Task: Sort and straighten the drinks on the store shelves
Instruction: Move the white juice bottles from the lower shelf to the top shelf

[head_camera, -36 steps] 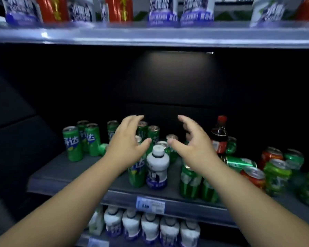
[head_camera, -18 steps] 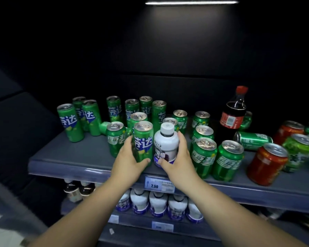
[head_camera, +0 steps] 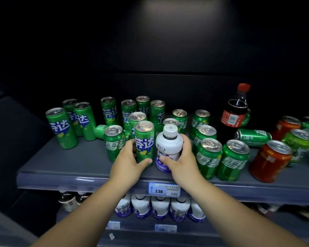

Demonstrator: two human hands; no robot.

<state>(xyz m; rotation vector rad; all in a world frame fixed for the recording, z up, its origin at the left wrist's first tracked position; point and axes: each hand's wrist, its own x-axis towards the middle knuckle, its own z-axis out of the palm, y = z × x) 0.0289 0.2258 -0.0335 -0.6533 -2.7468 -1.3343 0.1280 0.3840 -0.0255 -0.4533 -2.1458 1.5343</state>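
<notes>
Green can (head_camera: 144,139) wrapped by left hand (head_camera: 129,163); white bottle (head_camera: 169,145) wrapped by right hand (head_camera: 183,162).

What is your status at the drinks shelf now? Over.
Left hand grips tall green can. Right hand grips white bottle. Both upright on shelf front. Short green cans crowd either side.

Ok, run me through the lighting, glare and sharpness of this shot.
Head view: light falls from above, the back wall nearly black; glare on the can tops; the white bottle and tall green can at centre are sharp; the cans at the right edge smear; the lower-shelf bottles look dim and soft.
</notes>
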